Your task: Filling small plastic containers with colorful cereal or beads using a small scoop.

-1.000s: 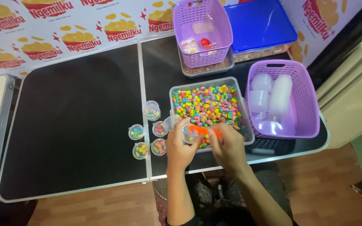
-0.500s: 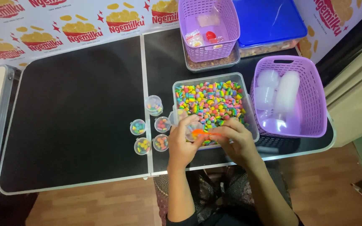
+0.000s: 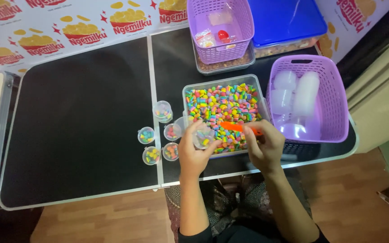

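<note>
Head view, looking down on a black folding surface (image 3: 77, 130). The left hand (image 3: 194, 150) held a small clear cup (image 3: 202, 137), its fingers (image 3: 210, 145) curled narrowly round the cup wall; a few coloured pieces showed inside the cup. The right hand (image 3: 263, 146) held an orange scoop (image 3: 239, 128), fingers pinched close on the handle, the scoop's free end pointing toward the cup and lying just above the sweets. Directly beyond both sets of fingers stood a clear rectangular tub (image 3: 223, 110) heaped with multicoloured striped sweets; the cup hung over its near edge.

Just to the outer side of the left fingers stood five small cups (image 3: 160, 135), clustered near the seam of the surface, each holding coloured sweets and standing upright, none seen with a lid. To the outer side of the right fingers sat a purple basket (image 3: 305, 105) holding stacks of empty clear cups (image 3: 293, 96), touching or nearly touching the tub. Farther beyond the fingers stood a second purple basket (image 3: 221, 29) with small packets, resting on a tray, and a blue-lidded box (image 3: 284, 20) beside it.

Judged from this arrangement, portioning was at an early stage: five cups were filled, a sixth was being filled in hand, and the tub and the stock of empty cups were both largely undiminished.
</note>
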